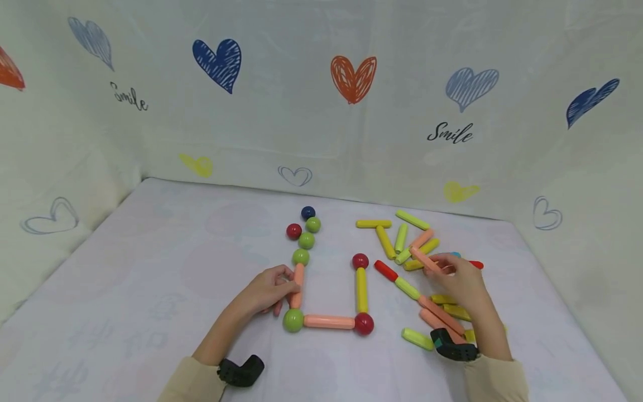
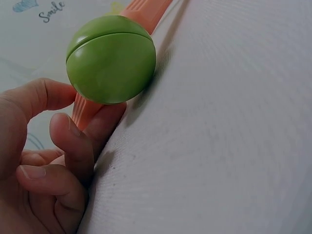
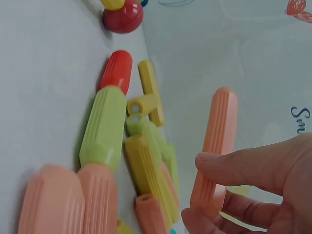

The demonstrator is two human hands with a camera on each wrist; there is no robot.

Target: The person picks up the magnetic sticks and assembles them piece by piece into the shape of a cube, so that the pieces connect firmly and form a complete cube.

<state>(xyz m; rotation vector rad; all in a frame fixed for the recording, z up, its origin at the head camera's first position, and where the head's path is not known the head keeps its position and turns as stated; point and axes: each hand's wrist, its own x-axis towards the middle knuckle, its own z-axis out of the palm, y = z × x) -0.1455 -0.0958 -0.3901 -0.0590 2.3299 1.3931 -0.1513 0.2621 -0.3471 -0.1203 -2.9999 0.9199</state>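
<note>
My left hand (image 1: 271, 289) pinches an orange rod (image 1: 298, 277) that stands in line between a green ball (image 1: 293, 320) and another green ball (image 1: 301, 257). In the left wrist view, the nearer green ball (image 2: 111, 61) hides part of that rod. From the lower ball an orange rod (image 1: 329, 321) runs right to a red ball (image 1: 364, 324), where a yellow rod (image 1: 361, 290) leads up to a second red ball (image 1: 360, 261). Above the loose pile, my right hand (image 1: 456, 277) holds a separate orange rod (image 3: 217, 146) between thumb and fingers.
Loose balls cluster at the back: a dark blue ball (image 1: 308, 213), a red ball (image 1: 293, 231) and green ones (image 1: 313, 225). Several yellow rods (image 1: 385, 242) and green rods (image 1: 413, 219) lie on the right. A red rod (image 1: 385, 271) ends a diagonal row there.
</note>
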